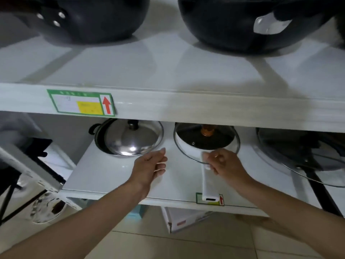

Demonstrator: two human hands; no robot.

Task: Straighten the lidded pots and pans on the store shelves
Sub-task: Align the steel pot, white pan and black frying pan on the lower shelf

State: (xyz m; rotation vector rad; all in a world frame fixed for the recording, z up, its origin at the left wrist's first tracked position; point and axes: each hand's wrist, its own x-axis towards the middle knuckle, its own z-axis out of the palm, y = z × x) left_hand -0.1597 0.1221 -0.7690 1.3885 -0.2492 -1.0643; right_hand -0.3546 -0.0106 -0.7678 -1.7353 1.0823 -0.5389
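Note:
On the lower white shelf (pixel 104 176) stand three lidded pans. A black pot with a steel lid (pixel 130 141) sits at the left. In the middle is a white pan with a glass lid (pixel 205 139) and a long white handle (pixel 208 182) that reaches past the shelf's front edge. My right hand (pixel 224 163) grips that handle near the pan. My left hand (pixel 151 165) hovers just in front of the steel-lidded pot, fingers loosely curled, holding nothing. At the right lies a dark pan with a glass lid (pixel 306 154) and a black handle.
The upper shelf (pixel 168 103) carries two big black woks (pixel 89 17) (pixel 252 23) and a green price label (pixel 82 103). A white box (pixel 183 217) lies on the floor under the lower shelf. A tilted rack and a glass lid stand at the lower left.

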